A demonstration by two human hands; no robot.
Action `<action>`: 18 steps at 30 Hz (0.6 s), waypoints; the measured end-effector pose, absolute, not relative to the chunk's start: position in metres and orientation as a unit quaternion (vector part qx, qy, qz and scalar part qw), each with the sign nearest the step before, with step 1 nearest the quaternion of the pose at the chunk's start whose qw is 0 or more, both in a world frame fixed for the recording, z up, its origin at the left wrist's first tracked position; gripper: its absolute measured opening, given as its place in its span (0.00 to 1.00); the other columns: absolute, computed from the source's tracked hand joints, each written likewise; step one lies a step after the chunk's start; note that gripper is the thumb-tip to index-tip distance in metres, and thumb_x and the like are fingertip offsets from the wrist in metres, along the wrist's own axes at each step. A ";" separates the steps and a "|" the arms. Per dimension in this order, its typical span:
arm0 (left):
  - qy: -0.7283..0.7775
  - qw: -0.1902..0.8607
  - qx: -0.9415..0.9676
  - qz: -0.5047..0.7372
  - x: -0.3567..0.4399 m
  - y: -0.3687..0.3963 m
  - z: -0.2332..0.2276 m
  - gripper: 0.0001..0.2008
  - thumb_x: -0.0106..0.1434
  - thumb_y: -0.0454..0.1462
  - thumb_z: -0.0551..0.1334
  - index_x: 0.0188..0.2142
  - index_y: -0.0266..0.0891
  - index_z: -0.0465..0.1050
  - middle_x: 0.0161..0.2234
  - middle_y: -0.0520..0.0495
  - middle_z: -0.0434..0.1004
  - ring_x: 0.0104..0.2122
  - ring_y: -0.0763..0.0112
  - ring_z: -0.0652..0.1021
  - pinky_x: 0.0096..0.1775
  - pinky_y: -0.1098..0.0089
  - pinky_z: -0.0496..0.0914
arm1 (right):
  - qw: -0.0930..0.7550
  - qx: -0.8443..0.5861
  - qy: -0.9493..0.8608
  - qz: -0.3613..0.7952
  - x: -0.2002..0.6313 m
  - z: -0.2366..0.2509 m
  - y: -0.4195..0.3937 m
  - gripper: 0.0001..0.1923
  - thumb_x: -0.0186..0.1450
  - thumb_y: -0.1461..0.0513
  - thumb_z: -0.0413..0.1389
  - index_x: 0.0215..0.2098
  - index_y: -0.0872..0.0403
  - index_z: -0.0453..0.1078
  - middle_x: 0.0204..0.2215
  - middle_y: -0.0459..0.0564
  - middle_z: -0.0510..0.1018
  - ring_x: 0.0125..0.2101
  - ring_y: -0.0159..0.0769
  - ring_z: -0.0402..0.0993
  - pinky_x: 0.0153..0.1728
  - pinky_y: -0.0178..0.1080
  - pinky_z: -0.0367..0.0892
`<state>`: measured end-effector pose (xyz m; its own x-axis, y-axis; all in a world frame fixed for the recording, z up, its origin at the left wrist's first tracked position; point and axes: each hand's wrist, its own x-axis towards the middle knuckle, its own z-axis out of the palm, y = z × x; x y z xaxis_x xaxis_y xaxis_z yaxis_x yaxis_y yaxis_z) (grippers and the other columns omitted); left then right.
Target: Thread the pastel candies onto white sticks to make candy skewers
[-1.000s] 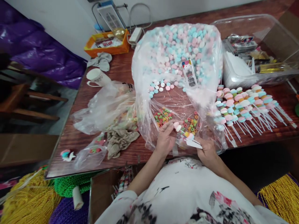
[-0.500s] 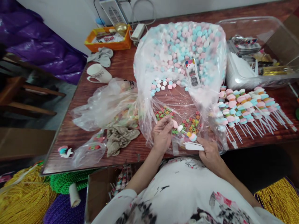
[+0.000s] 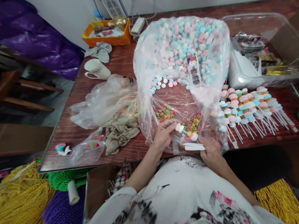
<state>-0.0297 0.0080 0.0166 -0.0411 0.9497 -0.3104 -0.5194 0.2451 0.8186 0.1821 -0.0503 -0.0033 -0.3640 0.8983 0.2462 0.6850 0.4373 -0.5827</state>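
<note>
In the middle of the head view, my left hand [image 3: 164, 135] pinches a pink marshmallow-like disc [image 3: 177, 127] between thumb and fingers. A white disc [image 3: 181, 129] touches it, at the upper end of a thin white stick. Lower on this stick sit an orange-yellow ring [image 3: 189, 134] and a pink, white and blue stack of discs [image 3: 193, 137]. My right hand [image 3: 211, 151] closes on the stick's lower end and on several loose white sticks [image 3: 193, 146]. Behind the hands, small coloured rings [image 3: 190, 123] lie on the clear plastic of a large bag [image 3: 144, 62] full of pastel discs.
Finished-looking candy sticks [image 3: 249, 107] lie in rows at right, before a clear plastic bin [image 3: 240, 81]. To the left are a crumpled cloth [image 3: 120, 137], plastic bags [image 3: 102, 102], a white mug [image 3: 97, 69] and an orange tray [image 3: 105, 40]. A cardboard box [image 3: 98, 189] stands below the table edge.
The pink and white discs at my left fingers have shifted slightly right. My left fingertips now show less over the pink disc. The whole view has shifted a little.
</note>
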 end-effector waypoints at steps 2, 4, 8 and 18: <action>0.450 0.628 0.279 0.570 -0.029 0.007 0.013 0.09 0.49 0.40 0.74 0.29 0.39 0.81 0.28 0.51 0.79 0.26 0.79 0.74 0.30 0.77 0.68 | 0.245 -0.507 -0.804 0.193 0.182 -0.001 -0.050 0.25 0.56 0.72 0.47 0.49 0.56 0.73 0.40 0.54 0.82 0.38 0.41 0.80 0.43 0.40 0.73; 0.463 0.587 0.339 0.571 -0.031 0.005 0.009 0.09 0.53 0.42 0.72 0.31 0.40 0.82 0.29 0.50 0.79 0.26 0.78 0.73 0.29 0.76 0.68 | 0.220 -0.518 -0.804 0.193 0.182 0.000 -0.049 0.25 0.56 0.72 0.47 0.48 0.55 0.74 0.39 0.54 0.83 0.38 0.41 0.79 0.43 0.39 0.72; 0.492 0.456 0.496 0.551 -0.032 0.000 0.007 0.08 0.61 0.41 0.66 0.34 0.40 0.82 0.33 0.47 0.81 0.32 0.72 0.78 0.36 0.71 0.72 | 0.191 -0.531 -0.804 0.188 0.181 -0.002 -0.046 0.24 0.55 0.72 0.47 0.46 0.56 0.74 0.36 0.53 0.83 0.35 0.40 0.79 0.41 0.38 0.72; 0.434 0.330 0.662 0.514 -0.026 -0.009 -0.002 0.15 0.60 0.35 0.66 0.48 0.41 0.77 0.49 0.40 0.80 0.49 0.60 0.79 0.53 0.58 0.72 | 0.261 -0.544 -0.771 0.206 0.182 -0.009 -0.046 0.23 0.57 0.72 0.47 0.45 0.55 0.75 0.36 0.51 0.83 0.35 0.40 0.80 0.39 0.38 0.73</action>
<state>-0.0263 -0.0090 -0.0020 0.0936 0.9144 0.3938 0.2347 -0.4046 0.8839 0.1825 -0.0464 -0.0088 -0.2720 0.9457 0.1779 0.7311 0.3233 -0.6008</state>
